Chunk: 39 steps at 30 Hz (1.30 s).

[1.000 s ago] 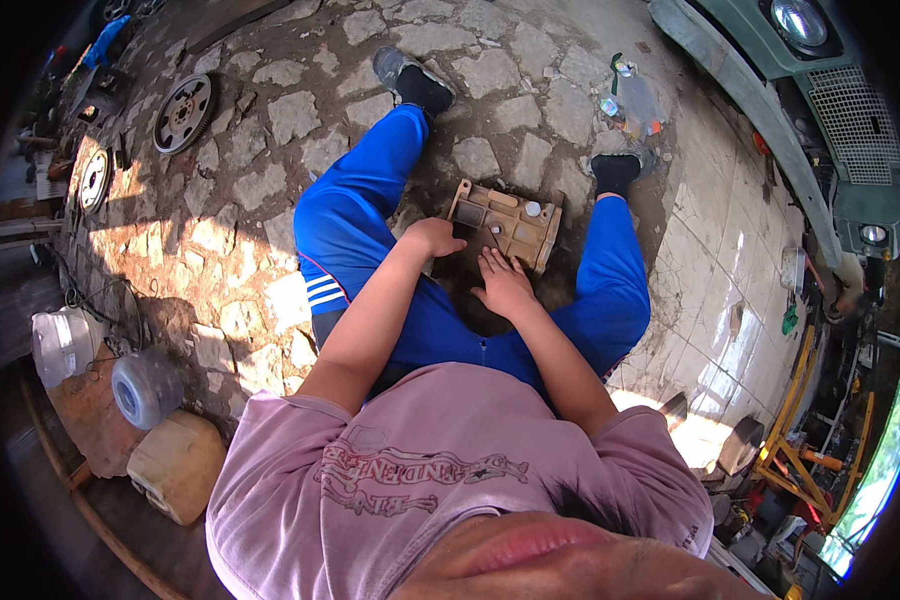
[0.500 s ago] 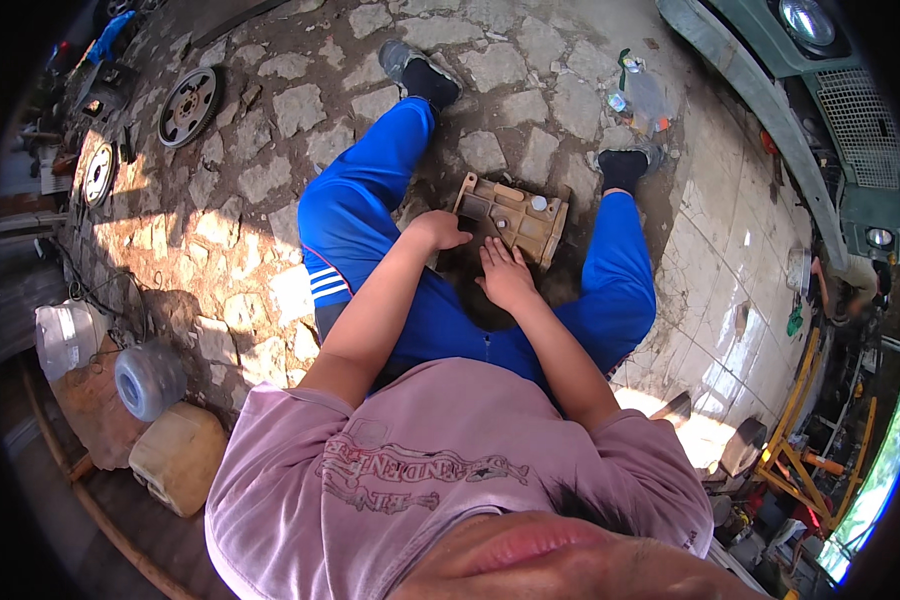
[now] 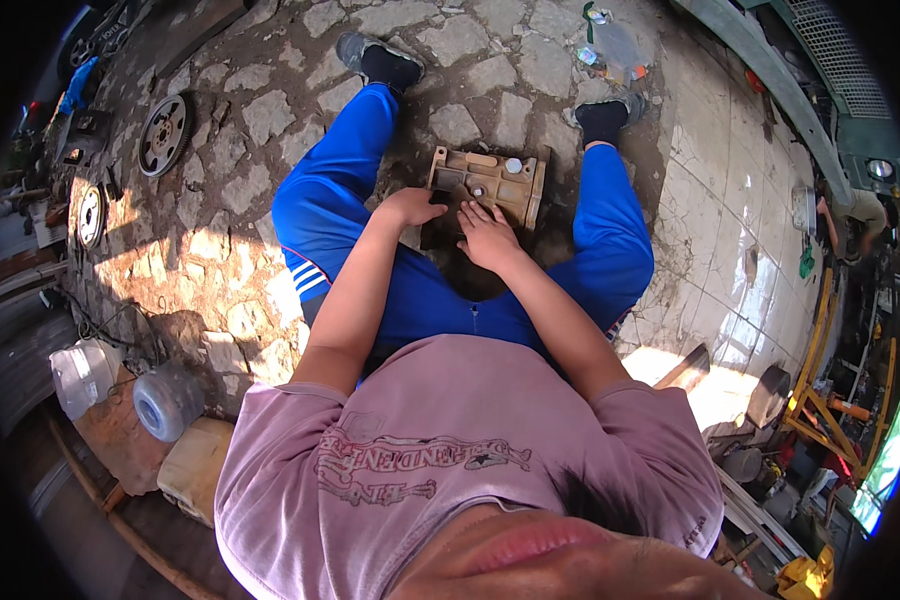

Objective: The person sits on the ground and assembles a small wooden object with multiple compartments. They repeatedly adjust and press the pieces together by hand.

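Note:
A tan, ribbed metal casting (image 3: 515,190), boxy and with bolt heads on its face, stands on the ground between my spread legs. My left hand (image 3: 410,207) is at its near left corner, closed around the edge; the thumb side shows and the other fingers are mostly hidden. My right hand (image 3: 488,237) lies flat with fingers extended, the fingertips touching the casting's near side just below a bolt head. A dark, shadowed area lies between the two hands, and I cannot make out whether anything small is there.
Rough paving stones lie ahead and left, with a toothed metal ring (image 3: 165,135) and a smaller metal disc (image 3: 91,217). Plastic jugs (image 3: 168,402) stand at the left. Pale tiles run along the right, beside a green vehicle's bumper (image 3: 790,95). Another person (image 3: 858,222) is at far right.
The whole view has shifted slightly, and more of the other person shows at the far right. Both hands stay at nearly the same spots on the casting.

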Each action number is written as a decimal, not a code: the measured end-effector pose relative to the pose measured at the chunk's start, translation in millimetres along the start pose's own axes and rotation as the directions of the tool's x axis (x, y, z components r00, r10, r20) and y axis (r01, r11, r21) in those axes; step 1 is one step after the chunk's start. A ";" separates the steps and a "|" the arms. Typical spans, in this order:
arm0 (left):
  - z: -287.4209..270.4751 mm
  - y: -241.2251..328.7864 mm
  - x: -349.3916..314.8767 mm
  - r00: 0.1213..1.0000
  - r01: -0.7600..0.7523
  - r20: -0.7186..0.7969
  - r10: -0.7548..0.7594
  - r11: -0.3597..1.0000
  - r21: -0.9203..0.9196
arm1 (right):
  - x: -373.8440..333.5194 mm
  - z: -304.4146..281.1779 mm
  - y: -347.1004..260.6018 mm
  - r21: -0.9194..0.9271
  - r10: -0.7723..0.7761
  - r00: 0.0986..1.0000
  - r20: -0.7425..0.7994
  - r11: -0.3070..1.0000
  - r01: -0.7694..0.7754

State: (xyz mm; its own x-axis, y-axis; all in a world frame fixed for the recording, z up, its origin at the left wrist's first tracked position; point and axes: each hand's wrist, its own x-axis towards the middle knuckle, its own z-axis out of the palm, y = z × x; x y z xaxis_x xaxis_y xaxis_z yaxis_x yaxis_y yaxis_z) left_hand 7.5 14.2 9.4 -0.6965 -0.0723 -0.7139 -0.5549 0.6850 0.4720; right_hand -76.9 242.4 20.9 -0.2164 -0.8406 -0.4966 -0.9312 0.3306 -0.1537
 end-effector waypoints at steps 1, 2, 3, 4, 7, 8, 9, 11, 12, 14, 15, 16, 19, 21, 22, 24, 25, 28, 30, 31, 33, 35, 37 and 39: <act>13.0 -9.5 3.3 0.996 -0.011 -0.085 0.012 1.000 0.004 | -3.5 -1.3 -3.2 0.012 0.004 1.000 0.016 1.000 -0.004; 18.1 -14.8 0.8 0.986 -0.022 -0.163 0.024 1.000 0.013 | -7.4 -2.3 -10.0 0.031 0.010 0.999 0.034 0.999 -0.011; 18.1 -16.9 4.4 0.991 0.011 -0.137 -0.008 1.000 0.016 | -11.1 -5.8 -10.4 0.024 0.015 0.998 0.065 1.000 -0.016; 16.6 -14.3 4.5 0.994 0.010 -0.111 -0.009 1.000 0.005 | -12.5 -6.2 -9.0 0.024 0.014 0.998 0.064 1.000 -0.016; 8.5 -8.3 2.9 0.999 0.007 -0.054 -0.008 1.000 -0.019 | 3.5 -10.3 -0.9 -0.003 -0.003 1.000 -0.020 1.000 0.003; 5.6 -5.0 1.4 0.999 0.001 -0.051 -0.002 1.000 -0.020 | 0.7 -5.3 -0.9 -0.003 0.008 1.000 0.002 1.000 -0.008; 3.3 -0.8 0.0 0.999 -0.005 -0.048 0.004 1.000 -0.019 | -6.0 1.1 -1.7 -0.004 0.019 1.000 0.023 1.000 -0.019; 9.9 -7.6 -1.9 0.993 0.004 -0.122 -0.003 1.000 0.002 | -9.8 -1.5 -8.4 0.011 0.026 0.997 0.072 1.000 -0.027; 14.9 -12.9 -1.7 0.988 0.006 -0.154 -0.004 1.000 0.013 | -6.8 -3.5 -10.3 0.003 0.018 0.999 0.051 1.000 -0.018; 15.7 -9.5 -2.8 0.990 -0.007 -0.141 0.004 1.000 -0.021 | -10.0 -1.3 -6.0 -0.015 0.019 0.999 0.041 1.000 -0.018; 4.7 -5.3 -1.9 0.995 0.001 -0.098 -0.007 0.999 -0.054 | -2.5 -0.7 -1.6 -0.048 0.004 0.999 -0.050 0.999 -0.006; -5.4 -4.8 -1.3 0.997 0.016 -0.075 -0.023 0.996 -0.090 | 6.7 -4.5 2.6 -0.072 -0.029 0.995 -0.098 0.997 0.022; 15.1 -7.1 -5.3 0.980 -0.028 -0.199 0.022 0.999 -0.025 | -11.4 3.6 -2.5 -0.026 0.038 0.999 0.007 0.999 -0.038; 12.2 -8.0 -5.6 0.982 -0.016 -0.190 0.014 1.000 -0.007 | -19.0 3.7 0.5 -0.012 0.061 0.997 0.051 0.998 -0.060; 1.4 -1.6 -6.3 0.992 -0.012 -0.122 0.010 1.000 -0.017 | -20.6 4.1 2.2 -0.018 0.037 0.999 0.017 0.999 -0.037; 6.3 -2.0 -4.8 0.997 -0.007 -0.074 0.005 1.000 -0.023 | -10.1 2.5 5.3 -0.033 -0.015 0.998 -0.060 0.999 0.013; 6.8 -4.5 -3.5 0.995 -0.002 -0.103 0.001 1.000 -0.017 | -3.7 -1.1 4.8 0.009 -0.034 0.997 -0.067 0.999 0.035; 14.8 -6.8 -3.9 0.985 -0.008 -0.173 0.006 1.000 -0.011 | -15.0 -3.0 3.9 0.032 -0.060 0.997 0.037 0.998 0.059; 14.9 -7.1 -4.5 0.979 -0.024 -0.202 0.022 1.000 -0.008 | -8.4 -2.2 4.0 0.046 -0.054 0.999 -0.008 0.997 0.054; 13.2 -6.1 -2.4 0.992 -0.022 -0.126 0.019 1.000 -0.022 | -2.4 -2.0 6.2 0.011 -0.054 0.998 -0.031 0.998 0.054; 2.1 -7.3 3.5 1.000 -0.010 0.019 0.011 0.999 -0.051 | 2.2 4.8 0.9 -0.043 -0.044 0.996 -0.081 0.998 0.040; 11.5 -9.1 0.9 0.996 -0.008 -0.090 0.007 1.000 -0.013 | -5.4 4.6 -6.4 -0.039 -0.031 0.999 -0.029 0.999 0.030; 15.1 -9.2 -0.9 0.990 -0.006 -0.143 0.007 1.000 0.009 | -17.0 0.5 -13.0 -0.018 -0.010 0.999 0.034 1.000 0.010; 14.3 -8.0 -1.7 0.990 -0.007 -0.143 0.009 1.000 0.013 | -5.1 -7.0 -10.8 -0.015 -0.007 1.000 -0.015 1.000 0.006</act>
State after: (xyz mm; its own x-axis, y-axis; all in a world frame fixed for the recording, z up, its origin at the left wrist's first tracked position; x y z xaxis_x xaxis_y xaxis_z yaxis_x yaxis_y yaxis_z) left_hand 19.5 19.2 -0.5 -0.7594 -0.1686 -0.6284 -0.5438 0.6948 0.4707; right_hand -67.8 240.2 31.0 -0.2148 -0.8492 -0.4824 -0.9369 0.3187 -0.1438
